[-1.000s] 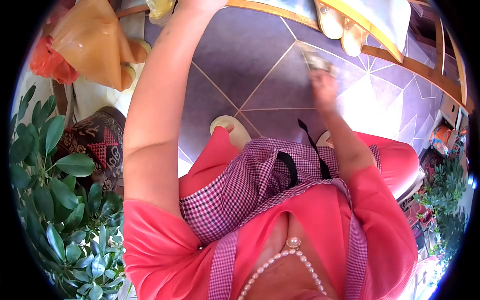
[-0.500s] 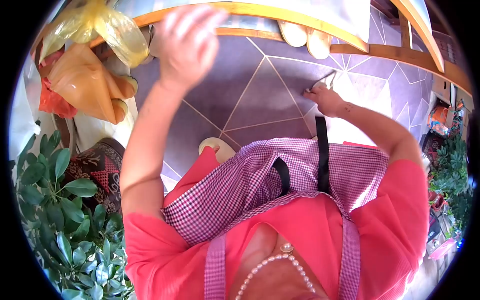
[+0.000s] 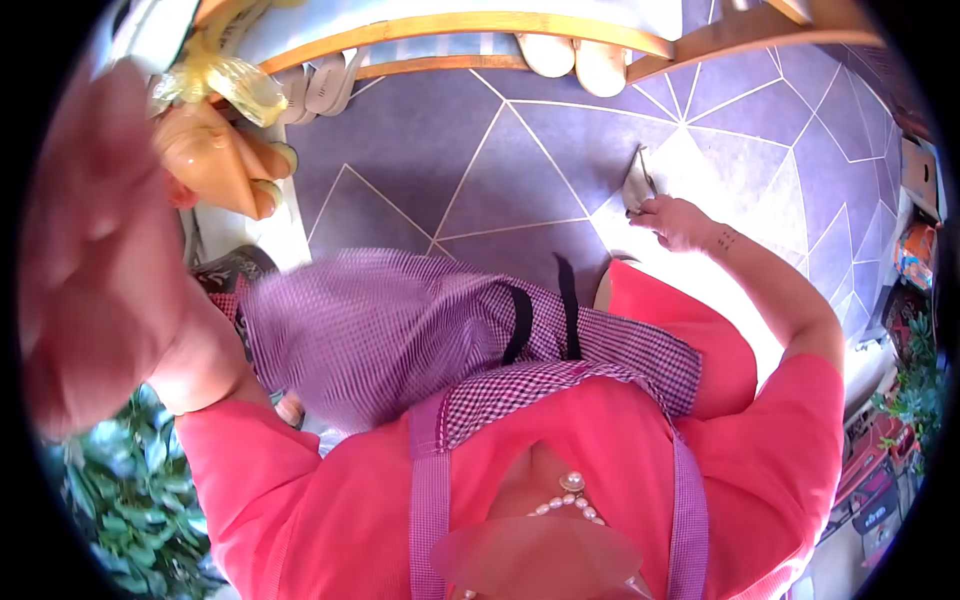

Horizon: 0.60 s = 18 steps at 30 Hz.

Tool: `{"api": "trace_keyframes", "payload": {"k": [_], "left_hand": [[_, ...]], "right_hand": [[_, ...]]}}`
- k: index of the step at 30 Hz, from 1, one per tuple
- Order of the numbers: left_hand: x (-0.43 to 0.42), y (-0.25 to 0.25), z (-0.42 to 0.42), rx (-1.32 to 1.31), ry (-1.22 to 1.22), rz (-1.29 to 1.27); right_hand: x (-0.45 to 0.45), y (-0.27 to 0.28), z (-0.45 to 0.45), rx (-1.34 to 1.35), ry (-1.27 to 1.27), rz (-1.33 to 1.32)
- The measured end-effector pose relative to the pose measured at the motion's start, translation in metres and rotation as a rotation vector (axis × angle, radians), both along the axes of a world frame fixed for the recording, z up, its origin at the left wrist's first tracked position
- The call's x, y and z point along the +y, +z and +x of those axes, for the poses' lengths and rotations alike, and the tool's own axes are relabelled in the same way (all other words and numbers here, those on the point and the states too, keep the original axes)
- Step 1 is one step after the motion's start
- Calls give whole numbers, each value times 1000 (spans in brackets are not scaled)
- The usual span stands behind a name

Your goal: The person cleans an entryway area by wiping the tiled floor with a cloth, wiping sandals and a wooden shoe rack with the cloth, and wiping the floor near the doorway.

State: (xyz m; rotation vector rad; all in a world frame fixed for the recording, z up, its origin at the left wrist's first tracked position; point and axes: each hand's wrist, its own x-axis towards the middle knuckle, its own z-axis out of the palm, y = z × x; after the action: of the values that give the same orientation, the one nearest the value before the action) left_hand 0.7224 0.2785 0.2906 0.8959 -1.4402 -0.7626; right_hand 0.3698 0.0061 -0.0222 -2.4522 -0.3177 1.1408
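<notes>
Gripping a small pale object [image 3: 637, 186], the right hand [image 3: 675, 222] has its fingers closed on it, over the tiled floor [image 3: 515, 170] ahead and right of the checked apron [image 3: 390, 325]; the left hand [image 3: 100, 250] is one big blur left of the apron, can't tell its grip, and pale shoes [image 3: 600, 68] sit farther ahead of the apron

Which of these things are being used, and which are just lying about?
In use:
- small pale object, too unclear to name, in the right hand

Seemingly just about:
- cream shoes
- yellow bag
- orange bag
- leafy plant
</notes>
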Motion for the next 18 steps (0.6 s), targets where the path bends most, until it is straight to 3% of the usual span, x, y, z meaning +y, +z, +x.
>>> {"api": "trace_keyframes", "payload": {"k": [4, 7, 13, 18], "left_hand": [[-61, 46, -36, -224, 2, 89], [-107, 54, -70, -416, 53, 186], [-189, 32, -108, -721, 189, 363], [-234, 14, -112, -816, 245, 405]], "right_hand": [[-8, -6, -15, -248, -66, 54], [-3, -17, -17, -524, -165, 76], [17, -66, -35, -648, -397, 165], [16, -90, -48, -666, -482, 257]]}}
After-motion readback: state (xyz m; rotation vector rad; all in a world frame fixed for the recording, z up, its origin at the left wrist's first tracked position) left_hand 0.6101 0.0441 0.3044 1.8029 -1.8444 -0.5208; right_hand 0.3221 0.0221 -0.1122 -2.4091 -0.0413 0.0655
